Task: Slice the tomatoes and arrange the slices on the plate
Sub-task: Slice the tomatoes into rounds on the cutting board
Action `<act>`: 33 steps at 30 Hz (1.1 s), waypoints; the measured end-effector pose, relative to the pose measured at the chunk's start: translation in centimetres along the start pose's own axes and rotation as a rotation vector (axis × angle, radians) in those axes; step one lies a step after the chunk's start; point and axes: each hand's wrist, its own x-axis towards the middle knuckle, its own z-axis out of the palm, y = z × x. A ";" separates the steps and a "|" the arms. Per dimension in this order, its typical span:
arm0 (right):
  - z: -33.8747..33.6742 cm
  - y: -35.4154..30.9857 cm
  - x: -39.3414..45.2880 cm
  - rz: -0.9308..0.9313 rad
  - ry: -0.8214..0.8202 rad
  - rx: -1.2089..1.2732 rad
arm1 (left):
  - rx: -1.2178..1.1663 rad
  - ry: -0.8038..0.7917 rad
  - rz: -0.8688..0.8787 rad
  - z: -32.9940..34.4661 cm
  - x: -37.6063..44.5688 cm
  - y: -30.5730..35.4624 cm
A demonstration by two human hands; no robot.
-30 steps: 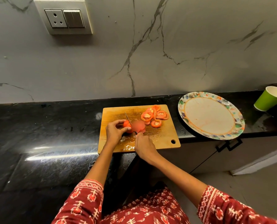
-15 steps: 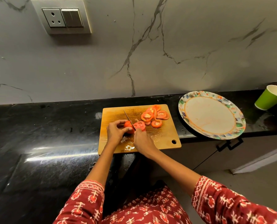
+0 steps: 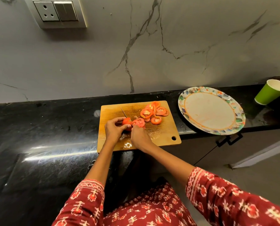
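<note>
On the board (image 3: 113, 111), mid-desk (image 3: 38, 128), we're partway through slicing. Our left hand (image 3: 114, 130) curls its fingers round the tomato stub (image 3: 126, 122) and pins it down. Our right hand (image 3: 140, 137) is wrapped round the knife handle, which it hides; the blade (image 3: 125, 114) sits in the cut between the stub and the newest slice (image 3: 139, 122), tip pointing away from us.

Done: most of this tomato is cut. Slices (image 3: 154, 112) lie in an overlapping pile at the far right of the board, near the plate (image 3: 181, 101) but well short of it.

Left: finish the stub, then move every slice over. Nothing is on the plate yet, so we judge arranging as not started.

Counts:
- tomato stub: one; no other whole tomatoes in view
- slices: roughly six or seven in the pile, plus one or two by the blade; overlap blocks an exact count
- knife: one
- board: one
- plate: one, right of the board and overhanging the desk edge
- green cup (image 3: 270, 93): one, far right
</note>
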 end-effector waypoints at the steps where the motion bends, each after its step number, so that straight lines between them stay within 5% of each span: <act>1: 0.0 -0.1 0.2 0.004 -0.005 0.006 | 0.000 -0.001 -0.003 0.0 0.0 -0.1; 33: 0.1 3.5 -3.2 -0.007 -0.142 -0.140 | 0.021 0.043 -0.019 -0.2 0.5 -0.5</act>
